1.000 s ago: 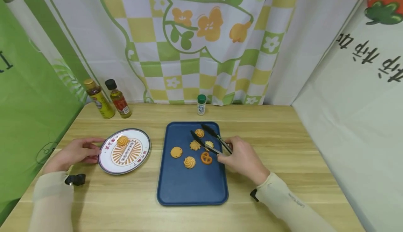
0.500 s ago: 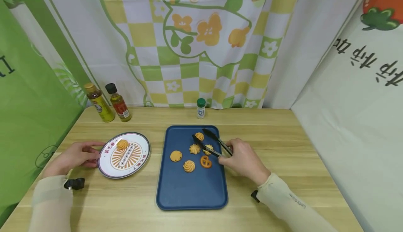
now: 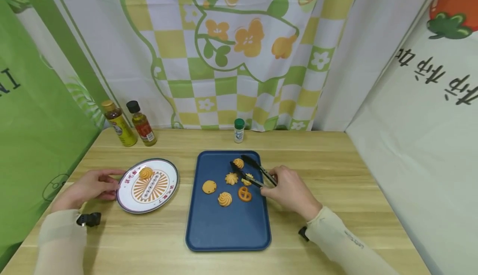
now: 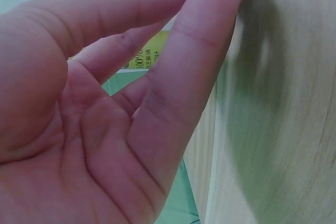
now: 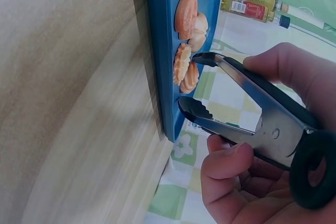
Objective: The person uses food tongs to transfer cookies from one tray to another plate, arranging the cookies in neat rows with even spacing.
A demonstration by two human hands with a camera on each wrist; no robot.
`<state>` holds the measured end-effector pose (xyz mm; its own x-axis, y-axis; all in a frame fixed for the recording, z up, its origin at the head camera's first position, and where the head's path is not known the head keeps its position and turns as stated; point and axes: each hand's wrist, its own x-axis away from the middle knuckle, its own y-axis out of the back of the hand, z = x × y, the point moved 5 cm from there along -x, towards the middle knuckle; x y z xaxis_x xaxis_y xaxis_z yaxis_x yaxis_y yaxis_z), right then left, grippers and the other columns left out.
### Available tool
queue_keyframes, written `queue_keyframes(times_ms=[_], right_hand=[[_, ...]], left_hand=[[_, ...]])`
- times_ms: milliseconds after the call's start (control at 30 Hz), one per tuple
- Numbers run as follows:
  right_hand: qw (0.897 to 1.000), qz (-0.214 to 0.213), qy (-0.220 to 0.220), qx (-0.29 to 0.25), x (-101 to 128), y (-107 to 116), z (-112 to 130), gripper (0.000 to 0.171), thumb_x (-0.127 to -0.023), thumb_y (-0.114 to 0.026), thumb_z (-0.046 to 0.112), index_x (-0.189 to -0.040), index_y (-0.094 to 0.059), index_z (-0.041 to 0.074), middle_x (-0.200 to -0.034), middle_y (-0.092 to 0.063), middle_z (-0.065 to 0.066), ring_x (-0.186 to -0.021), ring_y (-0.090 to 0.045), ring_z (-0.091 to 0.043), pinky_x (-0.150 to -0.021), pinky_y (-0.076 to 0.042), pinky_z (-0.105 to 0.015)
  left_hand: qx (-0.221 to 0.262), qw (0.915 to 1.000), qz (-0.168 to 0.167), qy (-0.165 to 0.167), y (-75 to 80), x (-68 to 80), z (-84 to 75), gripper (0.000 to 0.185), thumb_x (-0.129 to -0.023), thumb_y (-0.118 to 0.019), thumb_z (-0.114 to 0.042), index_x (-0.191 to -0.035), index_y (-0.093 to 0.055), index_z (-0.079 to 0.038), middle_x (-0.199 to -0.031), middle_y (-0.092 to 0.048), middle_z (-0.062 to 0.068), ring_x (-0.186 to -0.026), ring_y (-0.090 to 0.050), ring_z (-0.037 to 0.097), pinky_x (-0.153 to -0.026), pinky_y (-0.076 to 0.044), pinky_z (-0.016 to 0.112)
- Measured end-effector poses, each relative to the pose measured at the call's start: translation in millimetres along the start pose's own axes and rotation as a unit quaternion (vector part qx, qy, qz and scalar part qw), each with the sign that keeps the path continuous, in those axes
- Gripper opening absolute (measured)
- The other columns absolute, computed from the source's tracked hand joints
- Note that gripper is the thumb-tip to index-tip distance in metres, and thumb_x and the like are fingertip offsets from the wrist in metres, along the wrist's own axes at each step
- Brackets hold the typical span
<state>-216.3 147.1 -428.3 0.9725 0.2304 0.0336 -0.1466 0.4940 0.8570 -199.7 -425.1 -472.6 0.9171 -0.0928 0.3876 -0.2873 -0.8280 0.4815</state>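
At the left, my left hand [image 3: 91,188] pinches the rim of a white round plate [image 3: 128,198] between thumb and fingers; one swirl cookie [image 3: 146,173] lies on the plate. My right hand [image 3: 289,190] grips a pair of kitchen tongs [image 3: 264,174] over a blue tray [image 3: 228,233]. The tongs' black tips are spread, on either side of a swirl cookie [image 3: 238,163] near the tray's far edge. Under the tongs lies a pale cookie [image 3: 247,179], partly covered. Also on the tray are a star-shaped cookie [image 3: 231,178], a pretzel [image 3: 244,194], a round cookie [image 3: 209,186] and another swirl cookie [image 3: 225,199].
Two oil bottles, one yellow-labelled [image 3: 125,130] and one red-labelled [image 3: 143,129], stand at the back left of the wooden table [image 3: 317,242]. A small green-capped shaker [image 3: 239,131] stands behind the tray. A checkered curtain [image 3: 224,88] hangs along the back.
The tongs' tips have shifted slightly right, and the near tip is now closer to the far swirl cookie. The head view has tilted up a little. My left hand stays at the plate.
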Motion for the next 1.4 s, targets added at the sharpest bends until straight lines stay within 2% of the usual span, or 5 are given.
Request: queue_keyframes(times_ms=[433,1067,1400], right_hand=[[1.0,-0.004,0.0,0.001,1.3,-1.8,1.9,0.057,-0.092,-0.09,0.032,-0.134,-0.075,-0.003,-0.118,-0.076,-0.015,-0.094,-0.067,-0.024,-0.083,-0.065,-0.044],[1.0,-0.015,0.006,-0.001,-0.9,-2.5,1.1,0.056,-0.091,-0.088,0.033,-0.134,-0.076,-0.002,-0.118,-0.076,-0.014,-0.093,-0.066,-0.023,-0.082,-0.064,-0.043],[1.0,-0.017,0.011,-0.001,-2.7,-4.1,4.8,0.056,-0.09,-0.089,0.033,-0.132,-0.077,-0.002,-0.115,-0.076,-0.013,-0.093,-0.067,-0.023,-0.083,-0.065,-0.043]], left_hand=[[-0.001,1.0,0.005,-0.002,0.2,0.2,-0.3,0.061,-0.11,-0.06,0.003,-0.164,-0.033,0.017,-0.121,-0.067,0.021,-0.092,-0.074,0.013,-0.084,-0.074,0.031],[-0.005,1.0,0.001,-0.005,1.1,-0.4,0.6,0.06,-0.112,-0.06,0.001,-0.164,-0.035,0.017,-0.121,-0.069,0.018,-0.09,-0.074,0.012,-0.083,-0.073,0.03],[-0.006,1.0,-0.002,-0.005,-0.4,-0.4,-0.9,0.061,-0.111,-0.06,0.003,-0.164,-0.034,0.018,-0.123,-0.068,0.023,-0.091,-0.074,0.012,-0.083,-0.074,0.031]])
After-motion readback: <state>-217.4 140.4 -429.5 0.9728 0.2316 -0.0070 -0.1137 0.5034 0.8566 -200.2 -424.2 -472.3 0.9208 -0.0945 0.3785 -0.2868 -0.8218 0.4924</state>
